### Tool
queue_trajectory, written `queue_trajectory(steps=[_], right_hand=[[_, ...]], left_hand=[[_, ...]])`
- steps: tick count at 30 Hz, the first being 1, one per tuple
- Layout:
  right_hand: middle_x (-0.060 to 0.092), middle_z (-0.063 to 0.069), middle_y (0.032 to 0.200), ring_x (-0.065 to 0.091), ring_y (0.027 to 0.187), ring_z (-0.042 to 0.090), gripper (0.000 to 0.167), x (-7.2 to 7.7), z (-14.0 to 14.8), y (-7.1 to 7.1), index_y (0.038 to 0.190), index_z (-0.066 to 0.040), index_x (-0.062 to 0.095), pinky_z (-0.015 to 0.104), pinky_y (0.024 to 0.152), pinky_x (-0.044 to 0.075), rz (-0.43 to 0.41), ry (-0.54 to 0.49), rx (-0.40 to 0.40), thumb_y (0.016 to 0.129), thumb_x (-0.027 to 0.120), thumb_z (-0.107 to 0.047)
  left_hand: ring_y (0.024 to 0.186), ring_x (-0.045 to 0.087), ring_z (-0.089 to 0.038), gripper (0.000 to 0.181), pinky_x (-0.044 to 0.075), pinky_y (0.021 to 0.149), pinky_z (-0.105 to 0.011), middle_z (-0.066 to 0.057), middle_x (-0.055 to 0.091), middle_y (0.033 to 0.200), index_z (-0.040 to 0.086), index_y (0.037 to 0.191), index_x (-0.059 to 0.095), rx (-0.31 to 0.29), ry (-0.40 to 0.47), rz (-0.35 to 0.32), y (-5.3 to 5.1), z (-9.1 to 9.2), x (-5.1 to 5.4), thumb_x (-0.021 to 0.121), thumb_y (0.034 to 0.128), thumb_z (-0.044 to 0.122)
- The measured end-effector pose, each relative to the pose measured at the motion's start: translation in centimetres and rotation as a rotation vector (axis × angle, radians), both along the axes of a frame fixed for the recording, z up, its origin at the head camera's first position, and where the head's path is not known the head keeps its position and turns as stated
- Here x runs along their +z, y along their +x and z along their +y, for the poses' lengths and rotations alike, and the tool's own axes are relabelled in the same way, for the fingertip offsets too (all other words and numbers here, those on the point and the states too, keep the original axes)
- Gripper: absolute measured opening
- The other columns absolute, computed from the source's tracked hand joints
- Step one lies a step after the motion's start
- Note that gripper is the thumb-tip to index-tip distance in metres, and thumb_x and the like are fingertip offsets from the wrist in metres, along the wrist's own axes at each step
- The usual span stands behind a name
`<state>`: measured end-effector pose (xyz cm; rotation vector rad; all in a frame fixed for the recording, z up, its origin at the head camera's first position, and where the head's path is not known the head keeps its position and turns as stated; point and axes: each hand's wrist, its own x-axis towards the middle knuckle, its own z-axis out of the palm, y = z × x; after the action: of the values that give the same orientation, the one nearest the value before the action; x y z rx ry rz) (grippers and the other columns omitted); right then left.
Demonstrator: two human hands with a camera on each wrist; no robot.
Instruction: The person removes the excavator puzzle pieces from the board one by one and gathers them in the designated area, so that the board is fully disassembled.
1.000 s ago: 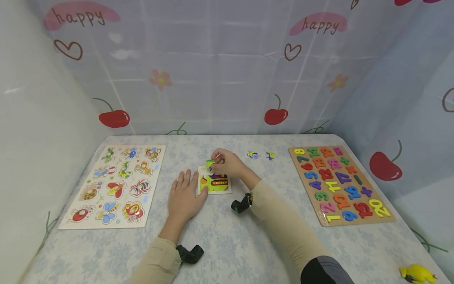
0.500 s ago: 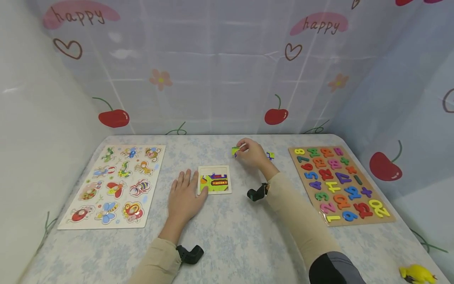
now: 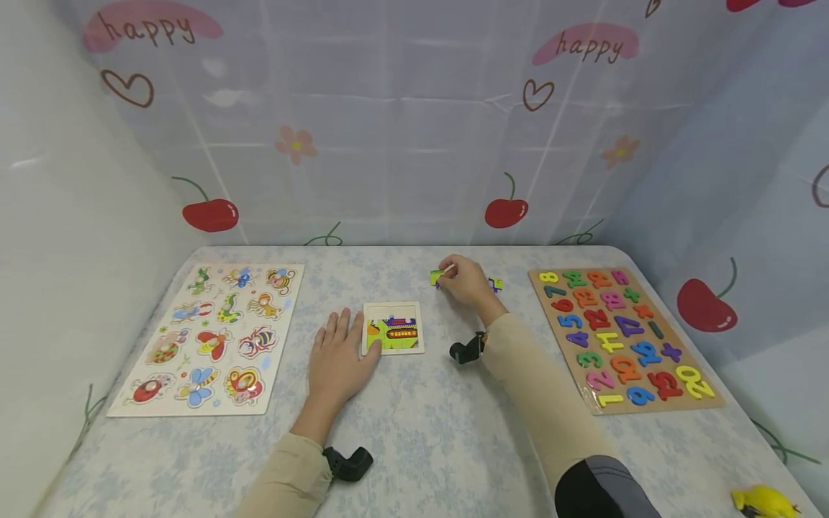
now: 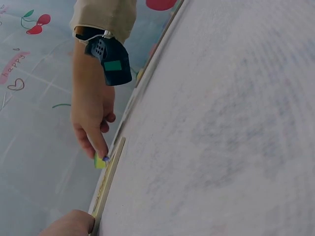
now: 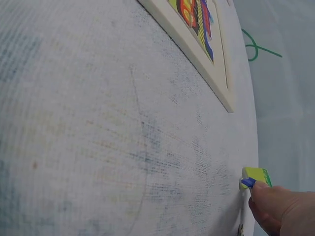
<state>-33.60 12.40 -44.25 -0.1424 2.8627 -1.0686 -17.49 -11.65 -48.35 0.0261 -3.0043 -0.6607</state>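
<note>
A small framed puzzle [image 3: 392, 329] lies mid-table, its lower part filled with a colourful vehicle picture and its upper strip bare. The left hand [image 3: 338, 362] lies flat with spread fingers, its thumb on the frame's left edge. Behind and right of the frame, the right hand [image 3: 467, 283] pinches a green and purple piece [image 3: 436, 277] between thumb and fingers; in the right wrist view the piece [image 5: 256, 175] is close to the tabletop. Another loose piece [image 3: 495, 284] lies just right of the right hand, partly covered by it.
An insect picture board [image 3: 216, 342] lies at the left, and a board of coloured numbers [image 3: 599, 318] at the right. A yellow toy [image 3: 764, 501] sits at the front right corner. A printed curtain [image 3: 388, 122] hangs behind the table.
The right hand has moved from the frame's top edge to the right and back, carrying the green piece. Over the last half second it shifted only slightly. The left hand stayed in place.
</note>
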Motion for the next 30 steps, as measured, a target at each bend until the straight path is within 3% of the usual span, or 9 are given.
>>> queue_trajectory(steps=[3,5,8,14,23,30], right_hand=[[0.065,0.005,0.103,0.057,0.102,0.023,0.021,0.01,-0.3,-0.11,0.114,-0.016,0.062,0.041,0.091,0.05,0.019,0.057,-0.007,0.094,0.067,-0.019],[0.065,0.005,0.103,0.054,0.105,0.025,0.022,0.12,-0.43,-0.11,0.116,-0.015,0.063,0.044,0.102,0.046,0.038,0.107,0.0,0.094,0.067,-0.02],[0.064,0.004,0.102,0.05,0.108,0.026,0.024,0.15,-0.54,-0.11,0.118,-0.015,0.065,0.045,0.103,0.044,0.062,0.181,0.007,0.094,0.067,-0.021],[0.065,0.004,0.101,0.047,0.103,0.023,0.03,0.22,-0.74,0.01,0.123,-0.013,0.069,0.038,0.086,0.046,0.067,0.256,0.004,0.095,0.067,-0.024],[0.064,0.004,0.099,0.044,0.102,0.025,0.029,0.01,-0.7,0.23,0.122,-0.015,0.071,0.039,0.083,0.043,0.093,0.334,0.026,0.096,0.065,-0.027],[0.062,0.004,0.1,0.044,0.1,0.024,0.036,0.24,-0.78,0.76,0.13,-0.017,0.067,0.038,0.081,0.043,0.13,0.302,0.047,0.096,0.065,-0.028]], left_hand=[[0.156,0.008,-0.031,0.075,0.009,0.126,-0.053,-0.009,0.018,0.167,0.017,0.158,0.027,0.0,-0.002,0.005,0.0,-0.01,0.01,0.042,0.0978,0.059],[0.156,0.008,-0.032,0.075,0.009,0.126,-0.053,-0.01,0.018,0.167,0.016,0.158,0.028,0.001,-0.003,0.007,-0.02,-0.01,-0.01,0.042,0.0978,0.059],[0.156,0.009,-0.032,0.075,0.009,0.126,-0.053,-0.01,0.019,0.167,0.016,0.158,0.028,0.002,-0.004,0.01,-0.05,-0.02,-0.06,0.042,0.0977,0.059],[0.156,0.009,-0.032,0.075,0.009,0.126,-0.053,-0.01,0.019,0.167,0.017,0.158,0.028,0.001,-0.005,0.011,-0.07,-0.02,-0.21,0.042,0.0976,0.059],[0.156,0.008,-0.031,0.075,0.008,0.126,-0.053,-0.009,0.018,0.167,0.017,0.158,0.028,-0.003,-0.002,0.008,-0.05,0.06,-0.3,0.042,0.0976,0.059],[0.156,0.008,-0.031,0.075,0.008,0.126,-0.053,-0.009,0.018,0.167,0.017,0.158,0.028,0.002,-0.002,0.006,-0.15,0.01,-0.27,0.042,0.0975,0.059]])
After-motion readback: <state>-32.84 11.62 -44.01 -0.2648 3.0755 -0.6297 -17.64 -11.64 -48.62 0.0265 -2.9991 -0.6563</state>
